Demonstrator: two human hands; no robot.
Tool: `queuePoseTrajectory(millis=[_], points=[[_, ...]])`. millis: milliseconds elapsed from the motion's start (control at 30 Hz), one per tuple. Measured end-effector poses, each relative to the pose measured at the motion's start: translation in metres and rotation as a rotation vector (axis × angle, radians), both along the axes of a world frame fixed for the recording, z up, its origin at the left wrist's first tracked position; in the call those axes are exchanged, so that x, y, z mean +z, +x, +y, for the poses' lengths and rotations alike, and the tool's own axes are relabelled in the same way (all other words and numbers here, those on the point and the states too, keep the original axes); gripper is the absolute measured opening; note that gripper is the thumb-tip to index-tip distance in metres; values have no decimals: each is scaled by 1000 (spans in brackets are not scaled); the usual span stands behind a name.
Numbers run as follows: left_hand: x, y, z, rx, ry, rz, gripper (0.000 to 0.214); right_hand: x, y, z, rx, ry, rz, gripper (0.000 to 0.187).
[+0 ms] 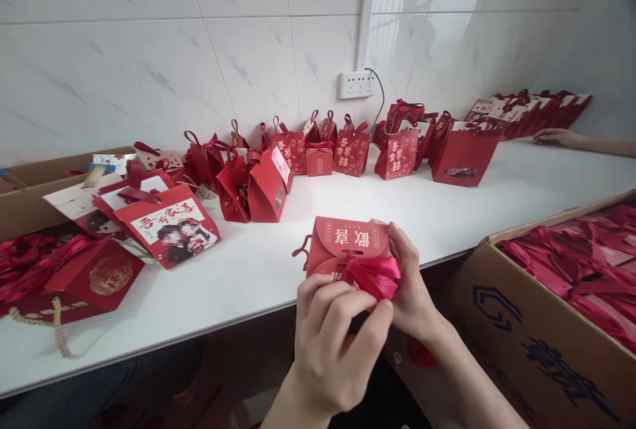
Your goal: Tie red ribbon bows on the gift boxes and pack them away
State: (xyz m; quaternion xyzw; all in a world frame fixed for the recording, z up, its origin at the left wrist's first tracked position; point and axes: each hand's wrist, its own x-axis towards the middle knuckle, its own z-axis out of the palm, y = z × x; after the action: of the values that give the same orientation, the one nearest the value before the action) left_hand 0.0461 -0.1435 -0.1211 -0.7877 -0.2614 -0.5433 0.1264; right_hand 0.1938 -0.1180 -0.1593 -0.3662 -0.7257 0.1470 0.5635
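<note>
A small red gift box point(352, 236) with gold lettering is held over the table's front edge. Its rounded flaps face up, and a bright pink-red satin ribbon point(373, 275) lies bunched on top. My right hand point(411, 286) grips the box along its right side, with the fingers partly behind it. Curled over the near side is my left hand point(338, 336), its fingers touching the box and the ribbon's lower edge. What lies under the left fingertips is hidden. From the box's left side sticks out a thin dark-red cord point(301, 248).
Red gift boxes point(352, 152) line the white table point(248, 277) along the tiled wall. Illustrated boxes point(171, 227) and a rope-handled red box point(94, 277) lie at left. A cardboard carton point(517, 330) of ribboned boxes stands at right. Another person's hand point(559, 138) rests far right.
</note>
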Motion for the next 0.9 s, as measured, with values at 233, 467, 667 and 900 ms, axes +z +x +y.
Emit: queuePoseTrajectory(millis=[233,467,667,900], points=[[5,-1,-4,-78,-197,-289,17,-3,12,-12,-72,-6,-1,100],[10,-5,23,225,-907,-723,17,3,37,-32,-223,-49,-85,100],[2,7,33,-122,-1098,-610,22,12,64,-54,-350,-102,-121,98],[4,37,25,-388,-1079,-363,18,3,82,-76,-452,-215,-57,106]])
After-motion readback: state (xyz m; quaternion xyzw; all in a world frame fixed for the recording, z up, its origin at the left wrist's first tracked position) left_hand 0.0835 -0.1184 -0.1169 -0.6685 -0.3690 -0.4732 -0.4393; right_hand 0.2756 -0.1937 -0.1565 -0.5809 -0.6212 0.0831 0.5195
